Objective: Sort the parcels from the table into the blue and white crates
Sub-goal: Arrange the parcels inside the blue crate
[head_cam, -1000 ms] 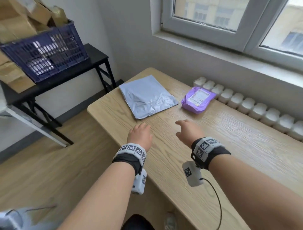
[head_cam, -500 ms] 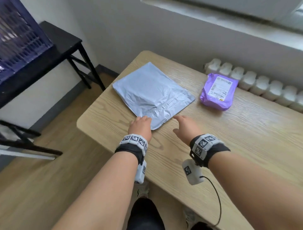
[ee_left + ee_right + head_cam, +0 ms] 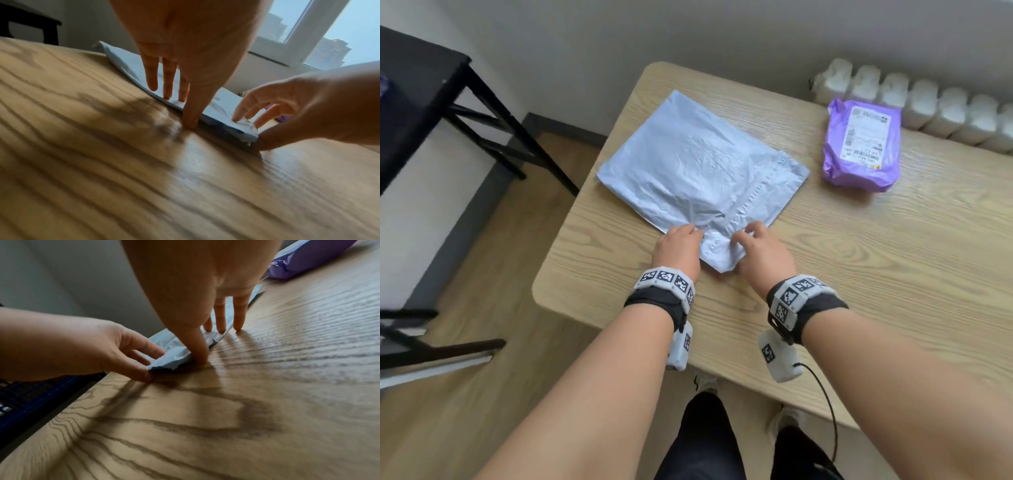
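Both hands, left hand (image 3: 681, 251) & right hand (image 3: 758, 255), are pinching the grey mailer's (image 3: 698, 171) near corner on the table (image 3: 859, 274). Purple parcel (image 3: 863, 150) is lying further back. 2 parcels left to sort, by the look of it.

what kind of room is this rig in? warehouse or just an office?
Likely an ordinary room or small office, not a warehouse: one wooden table against a white radiator, a window looking onto buildings, wood flooring. Only two parcels are out, a grey mailer and a purple parcel.
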Motion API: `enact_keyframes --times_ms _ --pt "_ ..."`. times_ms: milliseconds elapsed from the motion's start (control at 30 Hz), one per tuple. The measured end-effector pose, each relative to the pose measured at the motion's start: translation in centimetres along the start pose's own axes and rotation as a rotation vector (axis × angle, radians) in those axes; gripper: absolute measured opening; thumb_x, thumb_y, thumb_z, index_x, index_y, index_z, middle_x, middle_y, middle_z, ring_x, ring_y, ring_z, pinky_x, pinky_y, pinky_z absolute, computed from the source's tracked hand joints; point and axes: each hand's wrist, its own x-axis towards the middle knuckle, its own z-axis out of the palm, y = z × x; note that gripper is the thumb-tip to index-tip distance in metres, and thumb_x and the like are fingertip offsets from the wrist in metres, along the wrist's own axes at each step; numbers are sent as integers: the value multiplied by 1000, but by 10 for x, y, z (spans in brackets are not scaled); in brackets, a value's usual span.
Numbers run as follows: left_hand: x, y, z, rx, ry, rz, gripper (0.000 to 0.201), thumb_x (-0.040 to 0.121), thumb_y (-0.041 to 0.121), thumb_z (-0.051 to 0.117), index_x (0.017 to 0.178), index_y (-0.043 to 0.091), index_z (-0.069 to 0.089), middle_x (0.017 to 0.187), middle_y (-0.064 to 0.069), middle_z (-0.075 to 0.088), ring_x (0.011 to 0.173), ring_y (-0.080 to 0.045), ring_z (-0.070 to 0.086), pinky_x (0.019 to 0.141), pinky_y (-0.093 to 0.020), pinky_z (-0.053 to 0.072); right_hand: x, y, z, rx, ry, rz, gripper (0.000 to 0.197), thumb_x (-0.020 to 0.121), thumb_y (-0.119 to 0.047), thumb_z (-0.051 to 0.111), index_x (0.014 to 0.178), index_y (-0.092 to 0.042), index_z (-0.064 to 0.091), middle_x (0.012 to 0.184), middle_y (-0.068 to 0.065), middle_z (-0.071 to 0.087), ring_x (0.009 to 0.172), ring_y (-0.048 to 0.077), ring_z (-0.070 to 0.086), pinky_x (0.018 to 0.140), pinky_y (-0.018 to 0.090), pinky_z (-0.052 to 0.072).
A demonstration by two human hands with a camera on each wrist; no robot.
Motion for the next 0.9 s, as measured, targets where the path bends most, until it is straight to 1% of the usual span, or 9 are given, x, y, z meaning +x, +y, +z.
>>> enact_keyframes --times_ms 133,200,300,367,467,600,767,833,900 --pt "5 -4 2 -5 44 24 48 91 5 52 136 22 53 133 1 55 123 -24 48 97 -35 40 4 -3 1 31 69 -17 8 82 -13 67 90 -12 71 108 12 57 96 33 57 67 40 50" --pt "4 -5 3 -25 56 25 49 89 3 51 135 21 54 131 0 56 122 -25 48 97 -36 40 5 -6 -3 73 104 -5 12 86 -10 62 87 -10 74 102 13 59 94 35 57 68 41 49" --pt "1 -5 -1 -67 105 60 47 86 2 55 130 16 60 128 -4 61 119 -29 51 99 -38 38 3 -9 -17 148 123 45 19 91 -14 58 98 -13 75 102 12 62 99 34 57 74 40 48" --pt "0 2 -7 -87 186 92 37 82 0 60 117 11 67 116 -8 67 109 -34 57 93 -41 42 -1 -9 -31 182 141 69 20 93 -17 55 103 -14 72 103 12 62 101 34 58 75 41 48" --pt "-1 18 -21 -94 316 72 26 72 -3 64 95 7 72 91 -13 70 88 -37 61 77 -40 45 -8 -4 -57 260 195 79 20 95 -17 53 107 -11 67 104 14 63 100 36 58 79 43 47" --pt "-9 39 -46 -104 440 37 18 66 -5 72 81 5 71 77 -13 68 76 -36 61 70 -39 47 -27 5 -95 336 275 85 17 97 -17 49 107 -10 62 106 12 64 98 33 58 78 39 42" --pt "-21 83 -81 -97 597 50 10 72 -4 65 73 6 66 71 -13 64 72 -35 60 71 -39 41 -62 24 -141 383 390 80 19 99 -19 48 110 -12 61 103 12 67 96 33 60 79 39 45" --pt "-29 107 -94 -106 668 71 14 69 -6 62 74 6 67 70 -13 65 70 -34 60 72 -36 32 -79 35 -157 426 440 75 20 99 -18 49 113 -10 60 106 13 67 98 32 60 81 36 43" --pt "-40 136 -105 -111 724 97 17 62 -8 64 70 8 63 63 -11 62 61 -31 58 68 -33 27 -98 48 -171 465 488 65 21 96 -17 52 115 -11 58 107 9 65 99 28 59 78 30 40"
